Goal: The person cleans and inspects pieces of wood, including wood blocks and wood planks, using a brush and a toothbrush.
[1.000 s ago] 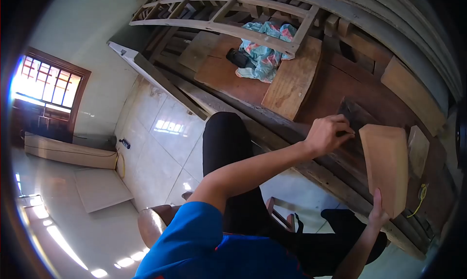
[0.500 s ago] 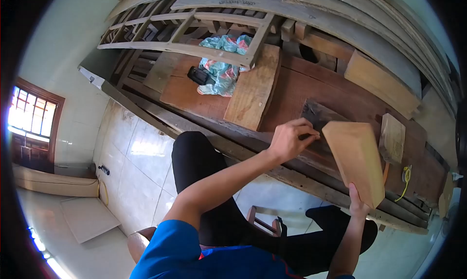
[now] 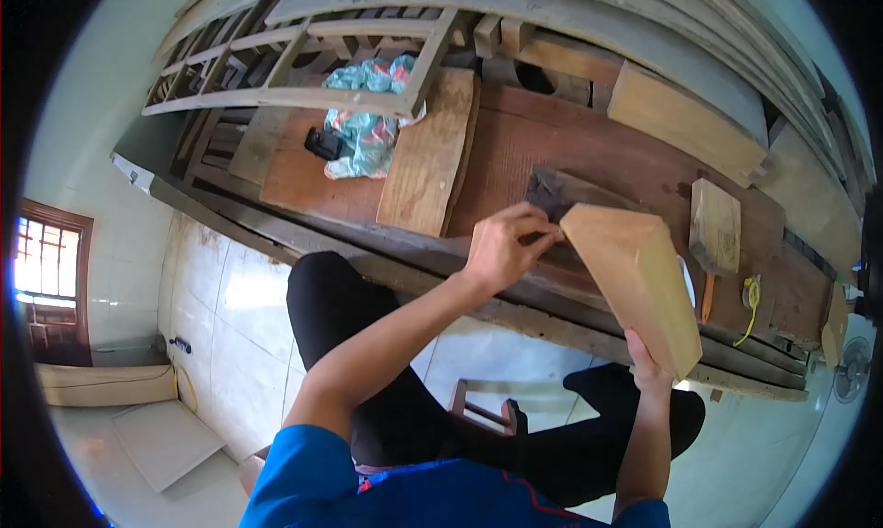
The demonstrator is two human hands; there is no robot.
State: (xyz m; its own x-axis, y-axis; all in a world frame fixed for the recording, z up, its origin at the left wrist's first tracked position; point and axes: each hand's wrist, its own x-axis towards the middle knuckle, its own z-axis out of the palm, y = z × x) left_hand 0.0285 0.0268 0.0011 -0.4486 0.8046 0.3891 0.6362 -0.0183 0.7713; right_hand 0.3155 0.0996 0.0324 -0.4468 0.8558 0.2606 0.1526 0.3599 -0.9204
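A pale wooden block (image 3: 635, 284) with angled faces is tilted up over the bench edge. My right hand (image 3: 650, 367) grips its lower end, with the thumb on the near face. My left hand (image 3: 506, 247) is closed in a pinch, fingertips at the block's upper left corner. Whatever those fingertips hold, if anything, is too small to make out. Behind the block, a dark-ended wood piece (image 3: 552, 189) lies on the reddish plank (image 3: 515, 132), partly hidden.
To the right lie a small wood block (image 3: 716, 224), an orange-handled tool (image 3: 708, 296) and a yellow tape measure (image 3: 752, 293). A patterned cloth (image 3: 368, 142) and black object (image 3: 322, 143) sit left, beside a flat board (image 3: 428, 151) and slatted wooden frame (image 3: 336, 98).
The whole scene has shifted left in the view as the camera turned. Both hands keep much the same hold and place at the wooden block.
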